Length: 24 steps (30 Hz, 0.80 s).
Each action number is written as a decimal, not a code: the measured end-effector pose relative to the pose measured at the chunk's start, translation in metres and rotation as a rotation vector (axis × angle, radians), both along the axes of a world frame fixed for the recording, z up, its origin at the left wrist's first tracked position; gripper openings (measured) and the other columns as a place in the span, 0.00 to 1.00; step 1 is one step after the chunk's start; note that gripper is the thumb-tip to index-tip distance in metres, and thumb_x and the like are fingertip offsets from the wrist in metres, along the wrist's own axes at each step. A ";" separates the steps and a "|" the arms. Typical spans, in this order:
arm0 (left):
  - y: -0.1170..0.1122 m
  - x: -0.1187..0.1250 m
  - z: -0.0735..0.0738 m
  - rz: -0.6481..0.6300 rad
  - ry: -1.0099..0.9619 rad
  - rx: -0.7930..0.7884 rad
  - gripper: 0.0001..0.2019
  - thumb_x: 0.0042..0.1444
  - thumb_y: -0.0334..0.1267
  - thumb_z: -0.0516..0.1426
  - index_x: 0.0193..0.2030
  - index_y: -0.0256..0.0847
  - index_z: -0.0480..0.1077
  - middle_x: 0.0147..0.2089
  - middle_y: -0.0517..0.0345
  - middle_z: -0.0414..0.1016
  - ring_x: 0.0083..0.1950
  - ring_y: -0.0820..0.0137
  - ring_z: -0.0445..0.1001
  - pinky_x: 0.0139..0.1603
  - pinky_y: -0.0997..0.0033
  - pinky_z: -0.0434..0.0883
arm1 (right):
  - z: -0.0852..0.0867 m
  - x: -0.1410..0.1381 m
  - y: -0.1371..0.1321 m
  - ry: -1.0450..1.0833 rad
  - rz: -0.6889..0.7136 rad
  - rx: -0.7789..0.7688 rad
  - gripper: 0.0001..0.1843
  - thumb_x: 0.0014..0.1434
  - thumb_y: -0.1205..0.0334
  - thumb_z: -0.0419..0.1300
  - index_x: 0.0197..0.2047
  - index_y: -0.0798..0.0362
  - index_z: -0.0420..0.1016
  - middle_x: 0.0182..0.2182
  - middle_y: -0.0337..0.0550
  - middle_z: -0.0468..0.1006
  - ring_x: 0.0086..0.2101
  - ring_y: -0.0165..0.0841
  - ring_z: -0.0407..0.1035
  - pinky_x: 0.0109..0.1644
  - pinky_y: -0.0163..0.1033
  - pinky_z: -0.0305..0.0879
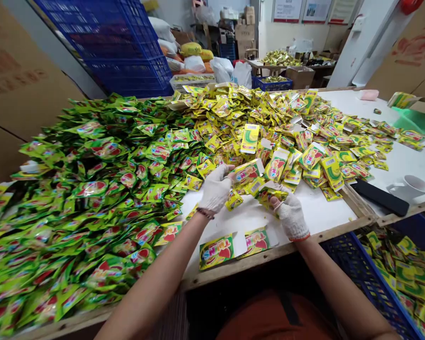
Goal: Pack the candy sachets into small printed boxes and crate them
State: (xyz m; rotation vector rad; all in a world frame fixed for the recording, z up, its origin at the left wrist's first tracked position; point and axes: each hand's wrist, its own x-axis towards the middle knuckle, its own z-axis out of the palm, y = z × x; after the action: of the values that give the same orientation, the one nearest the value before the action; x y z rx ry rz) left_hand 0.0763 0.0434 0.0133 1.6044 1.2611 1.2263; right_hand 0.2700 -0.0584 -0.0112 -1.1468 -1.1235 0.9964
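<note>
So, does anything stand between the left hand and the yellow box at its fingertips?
Nothing visible does: the fingertips of the left hand are right at the left end of the yellow box. A loose yellow packet shows just below in the view, not between them.

Packet [268,194] partly hidden by right hand [293,216], lower crate [368,274] cropped

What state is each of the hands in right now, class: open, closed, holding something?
Left hand: closed, holding one end of a yellow carton.
Right hand: closed, holding a shiny yellow packet.
</note>
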 end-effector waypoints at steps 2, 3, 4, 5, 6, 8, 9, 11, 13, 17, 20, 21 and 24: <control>-0.019 -0.019 0.001 -0.055 -0.093 -0.083 0.16 0.53 0.43 0.61 0.46 0.37 0.76 0.40 0.54 0.80 0.38 0.67 0.75 0.41 0.69 0.72 | 0.005 0.005 -0.002 0.018 0.003 -0.025 0.29 0.56 0.42 0.65 0.53 0.51 0.73 0.46 0.49 0.80 0.39 0.36 0.74 0.40 0.40 0.73; -0.029 -0.027 0.001 -0.069 -0.098 -0.111 0.17 0.53 0.44 0.62 0.46 0.37 0.77 0.39 0.54 0.80 0.37 0.68 0.74 0.39 0.70 0.71 | 0.008 0.007 -0.001 0.013 0.031 -0.055 0.30 0.56 0.41 0.65 0.54 0.52 0.73 0.44 0.48 0.80 0.34 0.34 0.73 0.36 0.38 0.72; -0.037 -0.035 0.001 -0.068 -0.082 -0.128 0.17 0.53 0.45 0.62 0.46 0.37 0.77 0.38 0.55 0.79 0.35 0.69 0.73 0.37 0.71 0.70 | 0.010 0.007 0.000 -0.001 0.069 -0.084 0.30 0.56 0.41 0.65 0.55 0.52 0.73 0.42 0.47 0.80 0.30 0.31 0.70 0.32 0.37 0.70; -0.044 -0.041 0.000 -0.047 -0.056 -0.127 0.17 0.54 0.46 0.62 0.47 0.38 0.77 0.37 0.56 0.79 0.35 0.69 0.72 0.36 0.72 0.69 | 0.013 0.006 0.001 -0.017 0.102 -0.105 0.31 0.55 0.40 0.65 0.54 0.52 0.74 0.39 0.45 0.80 0.27 0.29 0.68 0.29 0.36 0.68; -0.050 -0.046 -0.002 -0.014 -0.042 -0.116 0.17 0.55 0.46 0.62 0.47 0.38 0.77 0.37 0.56 0.79 0.35 0.69 0.72 0.35 0.72 0.69 | 0.016 0.004 0.004 -0.025 0.126 -0.112 0.31 0.54 0.40 0.65 0.53 0.52 0.74 0.37 0.44 0.80 0.26 0.29 0.66 0.28 0.35 0.66; -0.057 -0.053 -0.007 0.063 -0.039 -0.077 0.17 0.57 0.47 0.60 0.49 0.39 0.77 0.39 0.55 0.79 0.36 0.69 0.73 0.37 0.71 0.70 | 0.021 -0.001 0.009 -0.020 0.130 -0.087 0.30 0.53 0.39 0.66 0.52 0.52 0.75 0.37 0.44 0.79 0.30 0.31 0.68 0.29 0.35 0.66; -0.059 -0.055 -0.009 0.092 -0.037 -0.057 0.17 0.58 0.48 0.60 0.49 0.40 0.77 0.41 0.55 0.79 0.38 0.68 0.73 0.39 0.71 0.71 | 0.023 -0.004 0.012 -0.019 0.121 -0.061 0.30 0.53 0.39 0.66 0.51 0.52 0.75 0.38 0.45 0.79 0.33 0.34 0.70 0.32 0.36 0.68; -0.063 -0.058 -0.010 0.090 -0.010 -0.053 0.19 0.59 0.49 0.59 0.51 0.40 0.76 0.44 0.53 0.79 0.41 0.66 0.75 0.42 0.68 0.72 | 0.026 -0.009 0.017 -0.034 0.114 -0.018 0.27 0.53 0.39 0.65 0.48 0.51 0.75 0.39 0.46 0.78 0.39 0.37 0.71 0.37 0.37 0.70; -0.067 -0.059 -0.007 0.040 0.085 -0.056 0.20 0.62 0.50 0.56 0.52 0.40 0.76 0.45 0.50 0.79 0.43 0.63 0.76 0.45 0.64 0.73 | 0.029 -0.011 0.019 -0.070 0.131 -0.013 0.26 0.54 0.38 0.65 0.43 0.51 0.74 0.36 0.45 0.78 0.38 0.37 0.71 0.38 0.39 0.70; -0.081 -0.052 0.004 0.025 0.516 0.297 0.26 0.56 0.49 0.61 0.60 0.40 0.70 0.59 0.42 0.74 0.62 0.49 0.70 0.64 0.45 0.64 | 0.029 -0.017 0.016 -0.101 0.135 -0.039 0.24 0.53 0.38 0.65 0.38 0.52 0.73 0.30 0.41 0.75 0.30 0.32 0.68 0.32 0.36 0.67; -0.086 -0.042 0.005 0.010 0.848 0.496 0.38 0.47 0.43 0.67 0.65 0.37 0.64 0.61 0.37 0.71 0.65 0.43 0.67 0.67 0.39 0.59 | 0.025 -0.024 0.010 -0.072 0.174 -0.060 0.23 0.55 0.39 0.64 0.38 0.53 0.73 0.31 0.40 0.74 0.27 0.29 0.66 0.27 0.34 0.65; -0.086 -0.040 0.003 -0.002 0.898 0.490 0.38 0.47 0.40 0.67 0.65 0.36 0.63 0.58 0.38 0.73 0.61 0.45 0.70 0.65 0.42 0.63 | 0.022 -0.026 0.008 -0.050 0.177 -0.065 0.23 0.56 0.40 0.64 0.40 0.53 0.73 0.32 0.41 0.75 0.26 0.29 0.66 0.26 0.34 0.64; -0.084 -0.040 -0.003 -0.046 0.910 0.422 0.33 0.48 0.35 0.63 0.62 0.36 0.64 0.51 0.43 0.76 0.53 0.52 0.75 0.56 0.52 0.71 | 0.017 -0.025 0.005 0.032 0.141 -0.096 0.24 0.56 0.41 0.65 0.45 0.51 0.72 0.34 0.40 0.75 0.26 0.29 0.66 0.25 0.33 0.64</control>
State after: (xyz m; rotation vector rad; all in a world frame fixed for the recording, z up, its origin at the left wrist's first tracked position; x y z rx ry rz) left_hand 0.0367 -0.0401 0.0101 2.6568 1.5206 0.7498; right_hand 0.2454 -0.0531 0.0062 -1.1357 -1.1541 1.1845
